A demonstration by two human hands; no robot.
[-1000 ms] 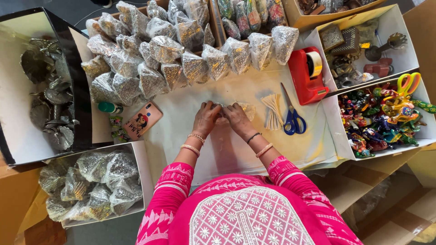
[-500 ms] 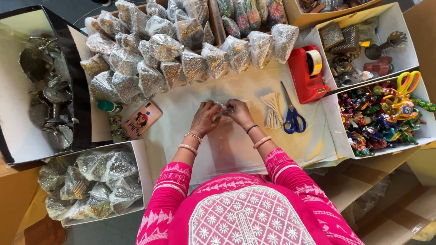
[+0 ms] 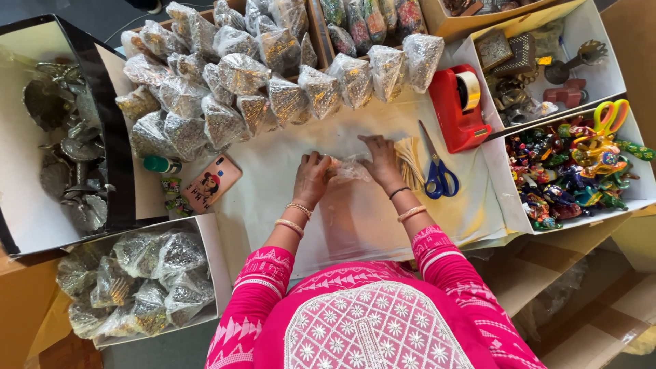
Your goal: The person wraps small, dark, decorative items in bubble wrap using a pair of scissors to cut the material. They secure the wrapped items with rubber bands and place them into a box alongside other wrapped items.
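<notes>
Both hands, left hand (image 3: 311, 179) and right hand (image 3: 380, 158), now pinch the crinkled clear plastic pouch (image 3: 352, 169) left of the blue-handled scissors (image 3: 438, 174); they have spread apart, flattening it.

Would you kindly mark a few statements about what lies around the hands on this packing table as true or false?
1. Both hands, left hand and right hand, rest on a clear plastic bag. True.
2. The scissors have red handles. False: the handles are blue.
3. The red tape dispenser stands beyond the scissors. True.
4. The phone lies to the right of the right hand. False: it lies left of the left hand.
5. The box near the left elbow holds filled packets. True.
</notes>
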